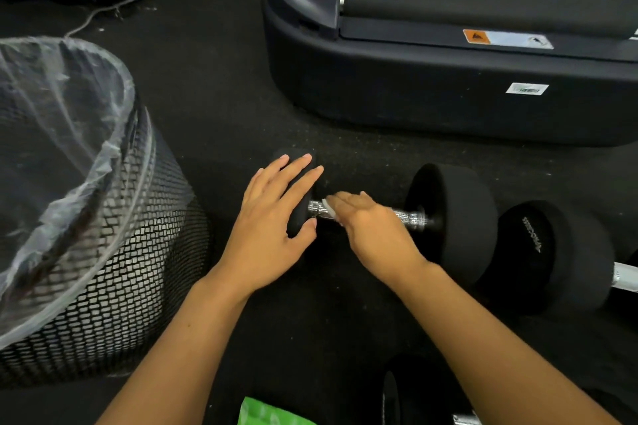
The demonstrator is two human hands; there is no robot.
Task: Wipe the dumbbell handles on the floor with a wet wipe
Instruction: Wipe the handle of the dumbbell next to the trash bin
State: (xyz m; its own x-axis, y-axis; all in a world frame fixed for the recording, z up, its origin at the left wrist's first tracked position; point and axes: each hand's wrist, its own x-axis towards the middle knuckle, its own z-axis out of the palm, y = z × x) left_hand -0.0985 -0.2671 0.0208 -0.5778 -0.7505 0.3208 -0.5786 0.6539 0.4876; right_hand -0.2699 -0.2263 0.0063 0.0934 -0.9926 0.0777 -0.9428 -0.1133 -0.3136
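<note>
A black dumbbell [452, 217] with a chrome handle [412, 217] lies on the dark floor in the middle of the view. My left hand [272, 217] rests flat with spread fingers on its left weight head, steadying it. My right hand [373, 228] is wrapped over the handle, pressing a white wet wipe [328, 209] against the chrome; only an edge of the wipe shows past my fingers. A second dumbbell [552, 252] lies just to the right, its handle running off the frame. A third dumbbell [407, 393] shows at the bottom edge.
A black mesh waste bin [114, 272] lined with a clear plastic bag stands to the left. A treadmill base [431, 90] fills the upper right. A green wipe packet [269, 414] lies at the bottom edge. A thin cable [114, 7] runs across the floor at upper left.
</note>
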